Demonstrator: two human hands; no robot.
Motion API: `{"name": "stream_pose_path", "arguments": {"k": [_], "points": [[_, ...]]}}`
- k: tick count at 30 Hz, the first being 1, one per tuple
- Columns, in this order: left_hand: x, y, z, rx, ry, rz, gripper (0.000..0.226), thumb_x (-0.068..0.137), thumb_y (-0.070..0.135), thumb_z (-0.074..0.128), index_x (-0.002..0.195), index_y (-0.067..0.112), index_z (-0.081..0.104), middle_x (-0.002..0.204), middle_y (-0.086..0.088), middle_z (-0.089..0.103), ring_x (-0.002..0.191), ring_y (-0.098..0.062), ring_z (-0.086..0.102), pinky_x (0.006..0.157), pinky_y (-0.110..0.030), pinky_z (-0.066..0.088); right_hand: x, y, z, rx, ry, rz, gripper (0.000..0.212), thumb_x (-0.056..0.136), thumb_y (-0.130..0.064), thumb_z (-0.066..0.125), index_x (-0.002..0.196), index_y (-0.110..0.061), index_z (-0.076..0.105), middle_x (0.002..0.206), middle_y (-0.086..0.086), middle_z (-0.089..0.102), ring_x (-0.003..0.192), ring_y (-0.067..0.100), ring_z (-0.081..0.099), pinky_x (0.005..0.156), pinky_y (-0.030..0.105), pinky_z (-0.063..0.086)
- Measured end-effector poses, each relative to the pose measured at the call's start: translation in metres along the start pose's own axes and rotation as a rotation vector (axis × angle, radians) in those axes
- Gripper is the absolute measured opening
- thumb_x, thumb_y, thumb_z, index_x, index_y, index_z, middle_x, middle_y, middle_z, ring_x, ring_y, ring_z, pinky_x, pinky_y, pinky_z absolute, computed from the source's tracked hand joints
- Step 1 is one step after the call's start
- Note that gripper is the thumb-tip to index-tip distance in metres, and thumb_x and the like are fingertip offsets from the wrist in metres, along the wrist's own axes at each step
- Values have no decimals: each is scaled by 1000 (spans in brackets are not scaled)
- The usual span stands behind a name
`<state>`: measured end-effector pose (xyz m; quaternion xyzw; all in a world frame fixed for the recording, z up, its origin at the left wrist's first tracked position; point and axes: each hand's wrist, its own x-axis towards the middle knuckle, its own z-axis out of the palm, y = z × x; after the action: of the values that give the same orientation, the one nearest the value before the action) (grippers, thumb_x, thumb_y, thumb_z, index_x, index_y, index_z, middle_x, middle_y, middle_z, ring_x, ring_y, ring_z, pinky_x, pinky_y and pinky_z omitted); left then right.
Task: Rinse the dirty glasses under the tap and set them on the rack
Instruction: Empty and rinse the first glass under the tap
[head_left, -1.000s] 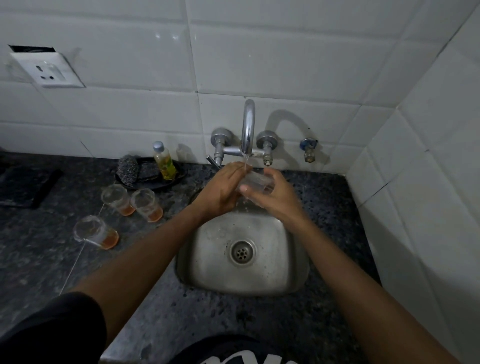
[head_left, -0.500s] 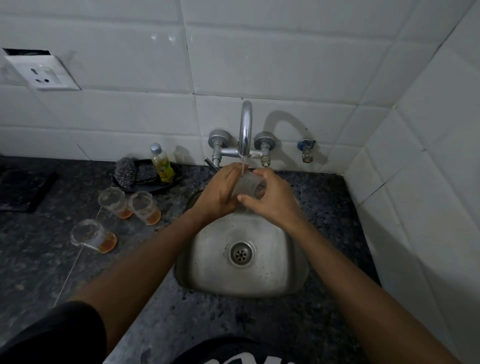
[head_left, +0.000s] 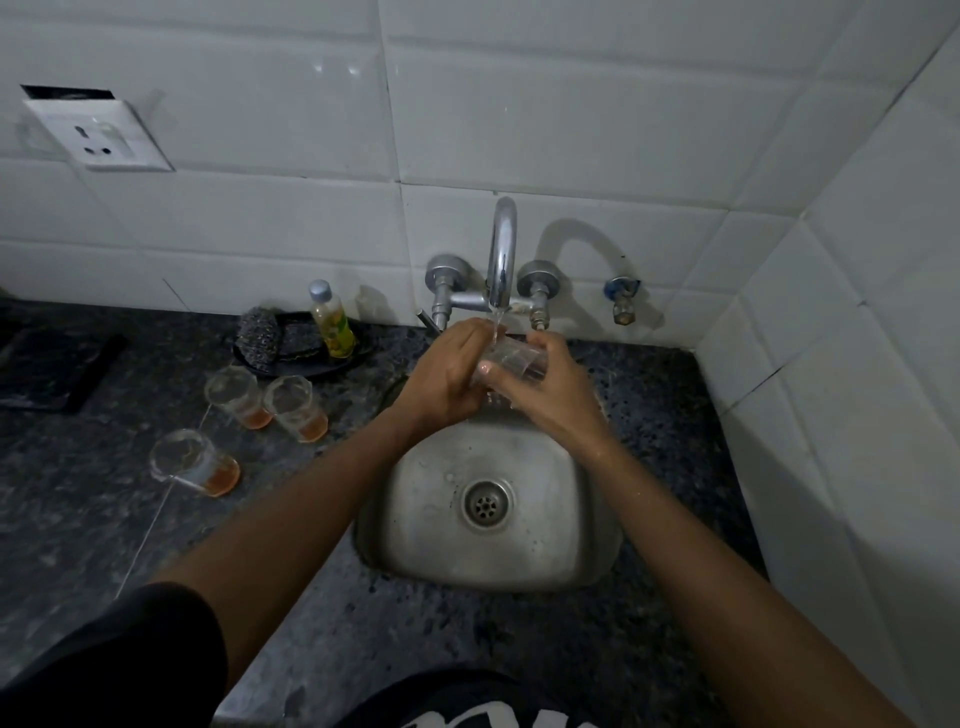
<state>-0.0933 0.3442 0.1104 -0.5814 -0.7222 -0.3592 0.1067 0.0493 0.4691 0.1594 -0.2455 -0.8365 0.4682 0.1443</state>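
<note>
White glossy tiles (head_left: 571, 104) across the wall, a white socket plate (head_left: 98, 134) on the left. The bench (head_left: 649, 395) is dark grey, speckled with paler flecks. The sink (head_left: 561, 519) and tap (head_left: 503, 249) gleam silver. Three clear glasses (head_left: 236, 396) (head_left: 296, 400) (head_left: 189, 462) each show an amber-orange pool at the bottom. The bottle (head_left: 332, 322) glows yellow under a pale cap, on a black tray (head_left: 332, 364) beside a grey scrubber (head_left: 258, 338). The glass under the tap (head_left: 511, 359) is clear. Black sleeve (head_left: 130, 660) below.

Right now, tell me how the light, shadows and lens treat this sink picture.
Head view: dim overall; the tap throws a curved shadow on the tiles; small glare spots on the upper tiles; tile lines bow from the wide-angle lens; the glass under the water looks blurred between the left hand and right hand.
</note>
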Motion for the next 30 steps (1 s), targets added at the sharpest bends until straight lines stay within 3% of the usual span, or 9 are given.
{"name": "stream_pose_path", "arguments": {"k": [2, 6, 10, 12, 16, 20, 23, 25, 30], "points": [[-2, 3, 2, -25, 8, 15, 44, 94, 8, 67, 133, -11, 57, 123, -24, 65, 112, -40, 64, 99, -48, 51, 2, -1, -2, -36, 18, -3, 70, 76, -57, 84, 130, -21, 59, 115, -3, 71, 99, 12, 70, 87, 42, 62], [2, 3, -2, -46, -12, -7, 60, 79, 4, 75, 135, -8, 56, 126, -21, 64, 118, -36, 61, 104, -41, 49, -4, 5, -3, -219, 34, -313, 67, 76, -37, 88, 132, -16, 60, 125, 2, 63, 106, 17, 65, 89, 40, 59], [2, 1, -3, -57, -3, -10, 45, 92, 17, 63, 130, -6, 59, 123, -19, 64, 115, -33, 61, 103, -39, 49, -1, 2, -1, 66, -9, 1, 77, 73, -57, 86, 136, -24, 56, 125, -3, 66, 110, 12, 67, 92, 38, 60], [-1, 1, 1, -80, -1, -52, 42, 92, 16, 66, 128, -4, 60, 121, -17, 63, 113, -32, 60, 100, -39, 49, 2, 0, -1, 15, 0, 2, 73, 73, -57, 84, 131, -22, 58, 117, -3, 69, 102, 12, 69, 88, 40, 61], [-1, -1, 6, -203, 14, -214, 52, 78, 16, 77, 125, 2, 62, 117, -11, 60, 109, -26, 59, 93, -32, 50, -1, -2, -4, -159, 22, -268, 65, 76, -33, 89, 131, -14, 61, 119, -2, 62, 101, 11, 62, 82, 12, 50], [1, -4, 2, -664, -155, -608, 62, 78, 0, 86, 132, 6, 57, 121, -7, 66, 111, -15, 69, 87, -28, 56, 3, 0, -10, -213, -19, -318, 61, 74, -24, 89, 128, -19, 62, 119, -7, 55, 102, 10, 60, 86, 20, 54], [-1, -5, -1, -1202, -124, -914, 60, 79, 0, 67, 138, 9, 55, 127, -13, 69, 113, -34, 70, 85, -44, 61, 4, 0, -15, -209, -50, -354, 61, 71, -16, 88, 127, -19, 65, 121, -2, 58, 106, 11, 59, 90, 28, 54], [-1, -4, -1, -1513, -103, -1047, 67, 73, 11, 62, 139, 4, 57, 127, -15, 69, 109, -32, 69, 87, -45, 61, 4, 0, -18, -187, -76, -383, 62, 70, -12, 87, 128, -19, 65, 122, -3, 57, 108, 11, 59, 92, 29, 54], [1, -1, 20, -1456, -129, -1268, 49, 105, 49, 54, 134, 10, 66, 121, -10, 72, 107, -24, 73, 72, -36, 63, 6, 0, -15, -355, -218, -503, 69, 75, -14, 89, 137, -20, 59, 136, -1, 51, 124, 17, 53, 104, 32, 50]]}}
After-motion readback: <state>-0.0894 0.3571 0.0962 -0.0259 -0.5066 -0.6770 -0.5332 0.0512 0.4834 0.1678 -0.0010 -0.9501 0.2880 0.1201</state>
